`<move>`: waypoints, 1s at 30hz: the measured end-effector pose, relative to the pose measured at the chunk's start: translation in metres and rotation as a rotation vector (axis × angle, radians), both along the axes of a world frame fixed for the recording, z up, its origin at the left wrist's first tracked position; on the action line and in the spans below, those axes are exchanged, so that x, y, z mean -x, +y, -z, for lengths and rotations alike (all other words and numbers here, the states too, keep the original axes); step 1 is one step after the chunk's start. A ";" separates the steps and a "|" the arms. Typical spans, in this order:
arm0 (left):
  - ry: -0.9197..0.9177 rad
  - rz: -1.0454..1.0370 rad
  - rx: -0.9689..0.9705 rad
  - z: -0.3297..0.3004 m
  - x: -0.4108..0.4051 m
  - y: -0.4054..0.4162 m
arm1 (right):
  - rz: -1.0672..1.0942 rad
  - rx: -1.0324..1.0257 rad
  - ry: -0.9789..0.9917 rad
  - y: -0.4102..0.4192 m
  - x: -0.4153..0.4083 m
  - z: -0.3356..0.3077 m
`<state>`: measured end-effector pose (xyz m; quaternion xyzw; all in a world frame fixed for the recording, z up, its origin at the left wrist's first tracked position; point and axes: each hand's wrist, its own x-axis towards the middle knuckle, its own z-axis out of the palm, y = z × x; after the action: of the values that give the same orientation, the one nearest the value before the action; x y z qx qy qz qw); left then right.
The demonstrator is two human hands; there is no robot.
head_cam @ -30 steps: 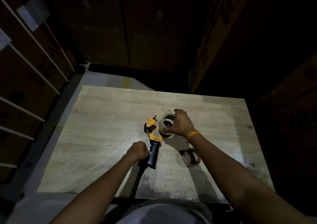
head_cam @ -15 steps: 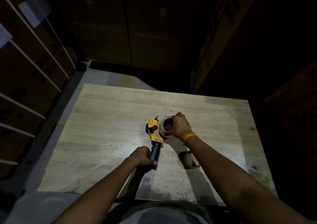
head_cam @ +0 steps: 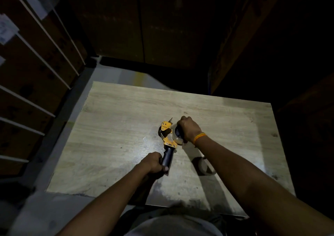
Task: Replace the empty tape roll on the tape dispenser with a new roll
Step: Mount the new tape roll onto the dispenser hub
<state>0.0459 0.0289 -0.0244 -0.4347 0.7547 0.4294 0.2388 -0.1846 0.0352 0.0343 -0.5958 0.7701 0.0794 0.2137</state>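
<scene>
An orange tape dispenser (head_cam: 167, 132) with a black handle lies near the middle of the wooden table (head_cam: 115, 127). My left hand (head_cam: 153, 164) grips the handle from the near side. My right hand (head_cam: 188, 128), an orange band at its wrist, covers a pale tape roll (head_cam: 176, 136) that sits against the dispenser's right side, at its hub. The roll's far side is hidden by my fingers. A second, cardboard-coloured roll (head_cam: 206, 167) stands on the table near my right forearm, partly hidden by it.
Dark cardboard boxes surround the table at the back and right. A rack with white rails (head_cam: 36, 54) runs along the left. The grey floor (head_cam: 36, 208) shows at the left and front of the table.
My right hand brought the pale roll left against the dispenser and now presses over it. My left hand closed tighter on the handle. The camera view shifted slightly.
</scene>
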 end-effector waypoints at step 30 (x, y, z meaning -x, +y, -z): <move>0.075 -0.036 0.018 -0.004 -0.009 -0.006 | 0.006 0.293 -0.333 0.045 -0.062 0.009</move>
<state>0.0552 0.0232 -0.0200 -0.4339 0.7590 0.4429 0.1986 -0.1227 0.0799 0.0251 -0.6231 0.7291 -0.1334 0.2495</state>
